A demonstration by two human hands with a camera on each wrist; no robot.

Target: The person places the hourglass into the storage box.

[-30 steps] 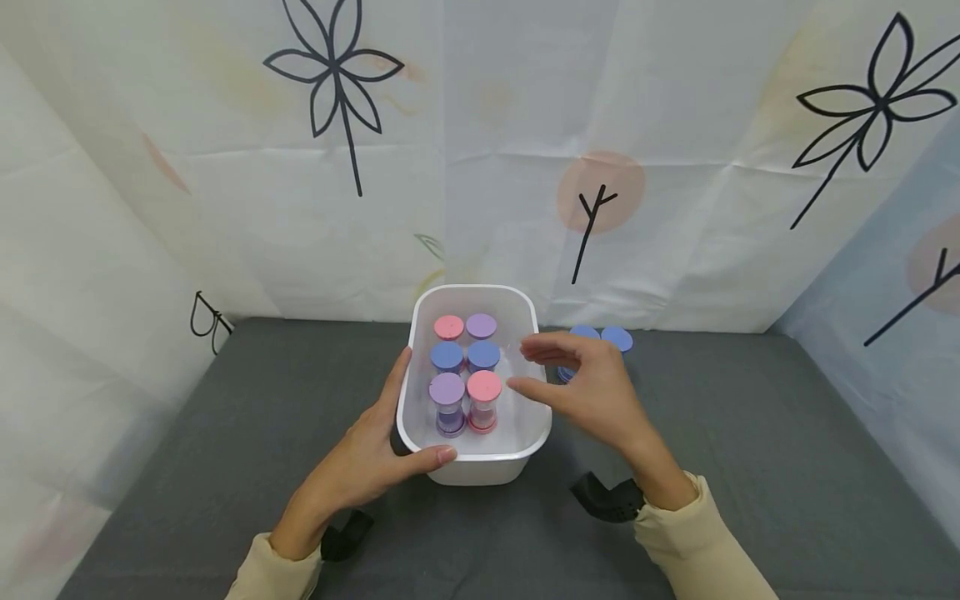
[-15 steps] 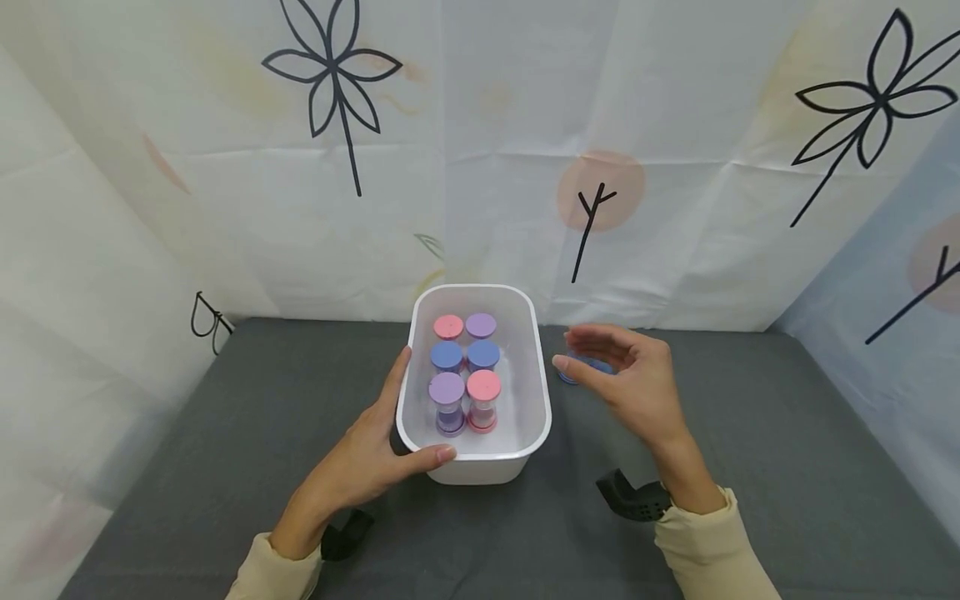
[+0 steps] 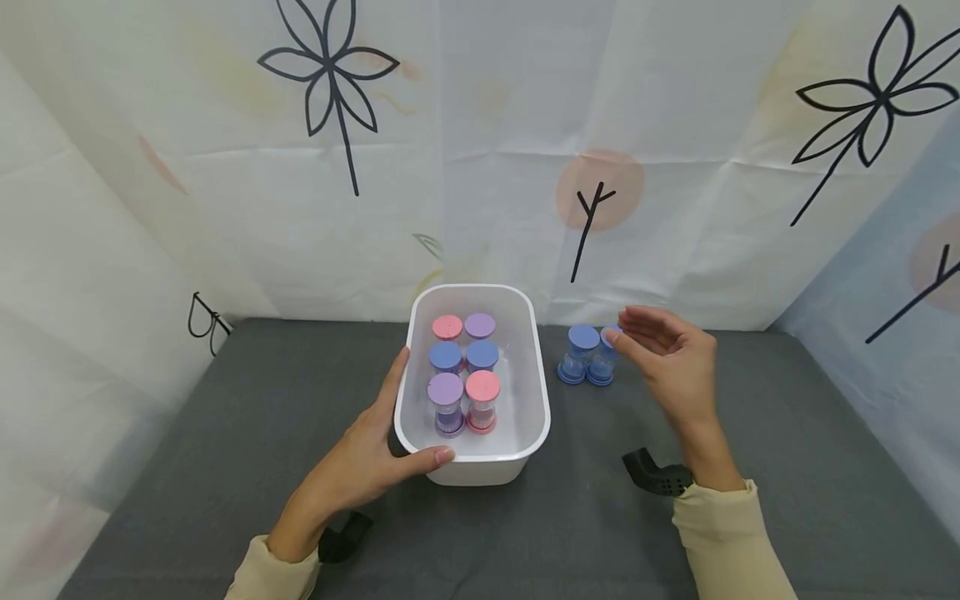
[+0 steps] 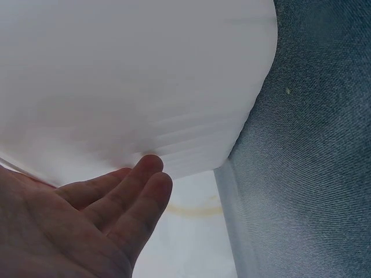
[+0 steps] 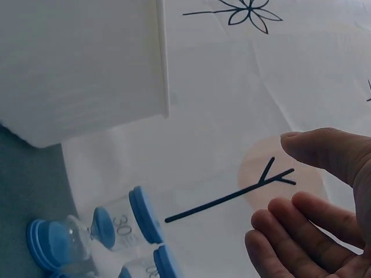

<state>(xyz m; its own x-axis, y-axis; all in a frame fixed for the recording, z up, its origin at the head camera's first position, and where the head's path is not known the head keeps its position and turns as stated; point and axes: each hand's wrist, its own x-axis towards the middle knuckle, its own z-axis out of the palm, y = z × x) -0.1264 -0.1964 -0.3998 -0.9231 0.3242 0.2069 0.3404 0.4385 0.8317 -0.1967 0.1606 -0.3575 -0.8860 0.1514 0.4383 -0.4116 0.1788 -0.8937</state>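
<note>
In the head view, my left hand (image 3: 360,446) rests against the white plastic tub (image 3: 542,417) at its near left corner. Its thumb lies on the near rim and its outstretched fingers (image 4: 130,200) touch the outer side wall. Several sand timers stand upright inside: two with blue caps in the middle, the others pink and purple, like the purple sand timer (image 3: 446,390) in front. Right of the tub stand two blue sand timers (image 3: 577,354), upright and side by side. My right hand (image 3: 671,362) hovers beside them with thumb and fingers apart, holding nothing, partly covering the right one.
A dark grey cloth (image 3: 225,467) covers the table. Behind it and at both sides hangs a pale curtain (image 3: 495,208) printed with plants. The tub's right wall stands between its contents and the two blue timers.
My right hand has moved rightward from above the tub's right rim to the far side of the two blue timers, uncovering most of them. My left hand and the tub stay put.
</note>
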